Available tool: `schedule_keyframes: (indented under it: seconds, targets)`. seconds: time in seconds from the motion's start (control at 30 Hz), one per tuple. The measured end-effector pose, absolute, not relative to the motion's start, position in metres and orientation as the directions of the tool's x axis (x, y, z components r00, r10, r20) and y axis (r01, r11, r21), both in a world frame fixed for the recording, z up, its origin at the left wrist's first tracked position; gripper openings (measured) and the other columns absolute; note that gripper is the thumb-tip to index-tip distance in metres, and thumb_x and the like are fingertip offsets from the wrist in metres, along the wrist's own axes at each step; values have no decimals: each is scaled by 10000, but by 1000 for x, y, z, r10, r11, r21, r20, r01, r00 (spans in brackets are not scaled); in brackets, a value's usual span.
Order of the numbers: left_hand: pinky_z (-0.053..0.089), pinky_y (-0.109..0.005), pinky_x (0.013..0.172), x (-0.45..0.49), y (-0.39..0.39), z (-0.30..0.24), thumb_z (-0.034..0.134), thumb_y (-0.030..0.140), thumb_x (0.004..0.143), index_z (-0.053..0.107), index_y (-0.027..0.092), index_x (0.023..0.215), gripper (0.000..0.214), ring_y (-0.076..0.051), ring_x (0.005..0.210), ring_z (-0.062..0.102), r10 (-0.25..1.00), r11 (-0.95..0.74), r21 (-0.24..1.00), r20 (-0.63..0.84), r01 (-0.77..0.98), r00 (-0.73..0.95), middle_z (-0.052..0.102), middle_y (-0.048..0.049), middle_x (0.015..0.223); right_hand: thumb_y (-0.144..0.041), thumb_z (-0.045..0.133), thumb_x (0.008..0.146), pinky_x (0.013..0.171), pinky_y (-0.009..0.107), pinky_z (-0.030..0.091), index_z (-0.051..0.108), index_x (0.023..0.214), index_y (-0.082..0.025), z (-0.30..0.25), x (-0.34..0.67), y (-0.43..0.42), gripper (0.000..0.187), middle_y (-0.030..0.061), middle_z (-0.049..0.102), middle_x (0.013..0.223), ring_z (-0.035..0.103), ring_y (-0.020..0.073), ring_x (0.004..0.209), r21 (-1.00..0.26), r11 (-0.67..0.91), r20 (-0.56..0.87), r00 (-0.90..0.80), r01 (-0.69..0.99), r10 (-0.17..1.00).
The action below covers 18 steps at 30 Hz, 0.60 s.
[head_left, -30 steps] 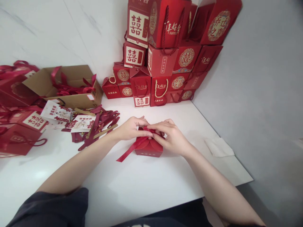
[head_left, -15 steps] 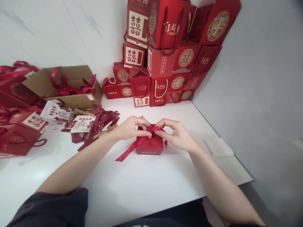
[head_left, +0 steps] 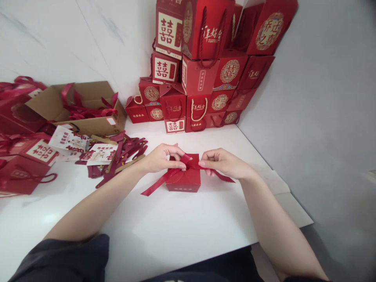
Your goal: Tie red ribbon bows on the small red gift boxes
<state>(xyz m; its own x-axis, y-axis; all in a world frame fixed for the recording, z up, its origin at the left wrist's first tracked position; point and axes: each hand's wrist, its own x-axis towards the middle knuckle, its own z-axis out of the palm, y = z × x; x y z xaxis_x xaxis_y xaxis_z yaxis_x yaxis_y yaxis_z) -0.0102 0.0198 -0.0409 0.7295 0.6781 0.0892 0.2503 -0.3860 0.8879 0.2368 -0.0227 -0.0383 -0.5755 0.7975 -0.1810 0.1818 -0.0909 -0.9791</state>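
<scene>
A small red gift box (head_left: 183, 184) sits on the white table in front of me, its top flaps folded together. A red ribbon (head_left: 157, 184) crosses its top, with one tail hanging to the left and another to the right. My left hand (head_left: 166, 158) pinches the ribbon near the middle of the box top, thumb toward the knot. Just right of the box, my right hand (head_left: 221, 161) is closed on the ribbon's right part, its tail trailing out below the fingers. My fingers partly hide the knot.
Stacked red gift boxes (head_left: 202, 78) stand at the back against the wall. To the left are a cardboard box (head_left: 94, 127) of ribbons, a pile of dark red straps (head_left: 126, 154) with white cards (head_left: 101, 154), and more red boxes (head_left: 25, 172). The table's right edge meets a grey wall.
My right hand has moved to the right, away from the knot, drawing the ribbon out so its right tail now shows. My left hand stays nearly in place.
</scene>
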Motion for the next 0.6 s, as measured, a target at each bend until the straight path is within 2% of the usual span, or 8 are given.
schedule_keyframes:
  seconds: [0.13, 0.27, 0.37, 0.47, 0.6]
  targets:
    - [136, -462, 1195, -11, 24, -38, 751, 314, 723, 723, 156, 879, 223, -84, 635, 641, 679, -416, 869, 102, 267, 727, 721, 17, 675, -464, 678, 779, 498, 216, 356, 555, 643, -167, -43, 245, -16, 349, -56, 502, 507, 417, 67, 474, -955, -75, -235, -573, 288, 785]
    - [134, -474, 1194, -12, 26, -41, 758, 334, 712, 731, 165, 902, 255, -88, 632, 639, 669, -427, 862, 98, 273, 737, 701, 28, 647, -459, 685, 767, 517, 227, 369, 608, 681, -161, -42, 253, -13, 321, -36, 555, 557, 455, 77, 506, -955, -75, -242, -611, 286, 754]
    - [151, -474, 1191, -11, 27, -45, 767, 357, 696, 728, 161, 922, 302, -94, 633, 636, 673, -429, 862, 104, 271, 733, 687, 35, 634, -426, 684, 783, 577, 247, 408, 674, 774, -160, -38, 251, -17, 266, -5, 617, 683, 509, 97, 590, -982, 11, -111, -624, 189, 773]
    - [160, -460, 1191, -11, 27, -46, 777, 362, 681, 722, 159, 931, 326, -86, 616, 620, 667, -439, 858, 113, 266, 737, 672, 49, 624, -379, 670, 811, 714, 295, 457, 718, 911, -187, -37, 240, -24, 222, 32, 664, 849, 575, 145, 754, -984, 151, 66, -602, 93, 796]
    - [142, -458, 1192, -10, 26, -44, 776, 353, 687, 712, 158, 945, 329, -84, 621, 626, 648, -449, 856, 116, 255, 752, 692, 40, 659, -333, 595, 875, 829, 329, 453, 704, 1059, -237, -40, 221, -31, 235, 46, 672, 986, 598, 181, 914, -945, 307, 195, -556, 114, 808]
